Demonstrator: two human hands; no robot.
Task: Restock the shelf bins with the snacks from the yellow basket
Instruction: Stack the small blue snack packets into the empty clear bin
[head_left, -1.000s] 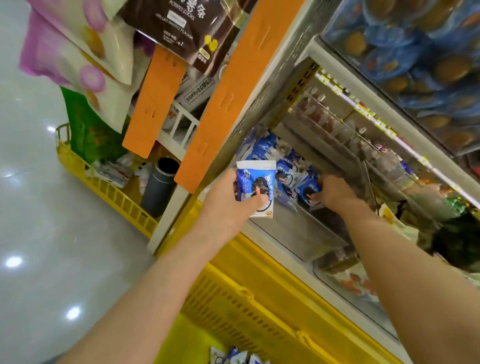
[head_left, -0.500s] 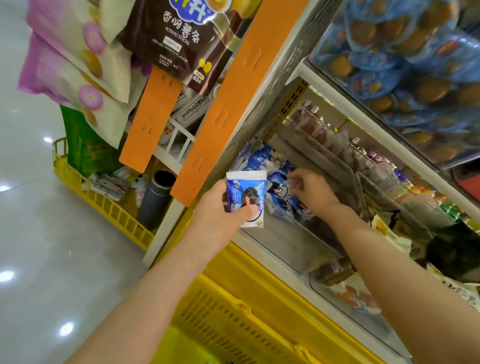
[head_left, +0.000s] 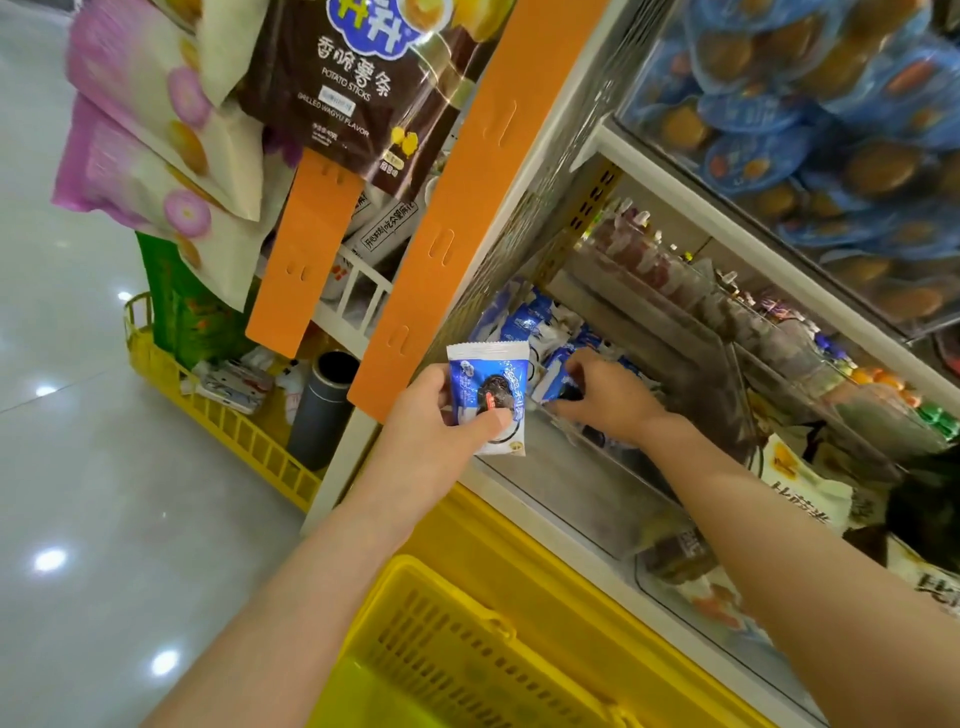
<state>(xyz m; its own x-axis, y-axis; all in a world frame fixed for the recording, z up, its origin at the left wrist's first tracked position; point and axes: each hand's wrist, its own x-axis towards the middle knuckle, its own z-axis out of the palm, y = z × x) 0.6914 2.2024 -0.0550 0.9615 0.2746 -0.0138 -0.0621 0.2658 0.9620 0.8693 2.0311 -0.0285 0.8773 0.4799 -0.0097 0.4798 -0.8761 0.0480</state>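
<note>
Head view: my left hand (head_left: 436, 423) pinches a blue-and-white foil snack packet (head_left: 491, 395), thumb across its front, just outside the clear plastic shelf bin (head_left: 582, 467). My right hand (head_left: 605, 400), inside the bin, curls its fingers on a second blue packet (head_left: 553, 376). The yellow slotted plastic basket (head_left: 467, 644) sits below.

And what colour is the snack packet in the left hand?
The snack packet is blue and white, best seen in the head view.

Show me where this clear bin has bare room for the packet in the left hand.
Bare floor shows along the clear bin's front, between its front wall and the right hand. That hand grips a blue packet mid-bin; piled packets crowd the back. The left hand holds its snack packet beside the bin's left end.
</note>
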